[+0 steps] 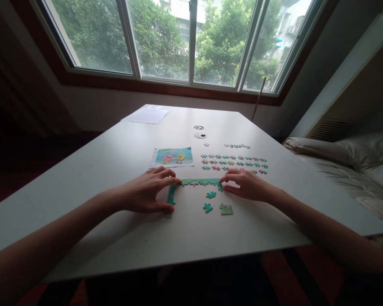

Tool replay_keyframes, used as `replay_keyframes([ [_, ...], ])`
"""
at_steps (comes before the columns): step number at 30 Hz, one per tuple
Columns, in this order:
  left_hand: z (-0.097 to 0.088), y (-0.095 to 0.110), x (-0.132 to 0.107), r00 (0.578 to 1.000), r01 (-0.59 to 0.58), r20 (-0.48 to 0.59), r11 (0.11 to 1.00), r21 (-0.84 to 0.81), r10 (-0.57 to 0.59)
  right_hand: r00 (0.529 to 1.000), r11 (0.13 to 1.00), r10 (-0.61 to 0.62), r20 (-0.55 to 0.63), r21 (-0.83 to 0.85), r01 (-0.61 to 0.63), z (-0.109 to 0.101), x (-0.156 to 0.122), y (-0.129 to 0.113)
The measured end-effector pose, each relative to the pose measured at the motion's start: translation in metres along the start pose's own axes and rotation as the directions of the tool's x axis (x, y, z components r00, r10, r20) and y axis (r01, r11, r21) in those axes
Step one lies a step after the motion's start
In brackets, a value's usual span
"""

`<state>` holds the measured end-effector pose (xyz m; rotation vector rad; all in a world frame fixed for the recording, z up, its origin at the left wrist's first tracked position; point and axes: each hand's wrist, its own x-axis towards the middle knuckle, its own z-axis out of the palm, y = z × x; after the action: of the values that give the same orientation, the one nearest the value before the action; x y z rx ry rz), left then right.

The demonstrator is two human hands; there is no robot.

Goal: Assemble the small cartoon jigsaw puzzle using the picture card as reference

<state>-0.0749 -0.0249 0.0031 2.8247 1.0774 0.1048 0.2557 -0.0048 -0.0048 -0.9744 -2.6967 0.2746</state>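
A partly joined jigsaw border [198,182] of green pieces lies on the white table, with a top strip and a left side running toward me. My left hand [147,189] spreads over its left corner; the index fingertip touches the top strip and the thumb rests by the lower end of the side. At the strip's right end, my right hand [245,183] has thumb and fingers closed around a green puzzle piece [220,186], partly hidden by the fingertips. Below the strip are loose green pieces [207,207] and a paler green joined bit [226,209].
Several rows of loose puzzle pieces [231,163] lie beyond my right hand. A colourful cartoon picture sheet [174,157] is behind the border. Farther back are white paper [148,115] and two small round items [200,135]. A sofa [344,165] stands right of the table.
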Motion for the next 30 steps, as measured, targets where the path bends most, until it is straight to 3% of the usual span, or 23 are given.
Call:
replay_keyframes([
  [10, -0.001, -0.001, -0.001, 1.0, 0.005, 0.005, 1.0, 0.019, -0.006, 0.996, 0.993, -0.062, -0.057, 0.101, 0.068, 0.004, 0.002, -0.006],
  [19, 0.0, 0.003, 0.002, 0.999, -0.036, -0.034, 0.999, 0.038, 0.037, 0.996, 0.987, -0.084, -0.012, 0.139, 0.084, 0.014, 0.007, -0.014],
  [30, 0.002, 0.034, 0.007, 0.985, -0.156, -0.072, 0.987, 0.023, 0.158, 0.998, 0.988, -0.053, 0.028, 0.146, 0.049, 0.008, 0.008, -0.017],
])
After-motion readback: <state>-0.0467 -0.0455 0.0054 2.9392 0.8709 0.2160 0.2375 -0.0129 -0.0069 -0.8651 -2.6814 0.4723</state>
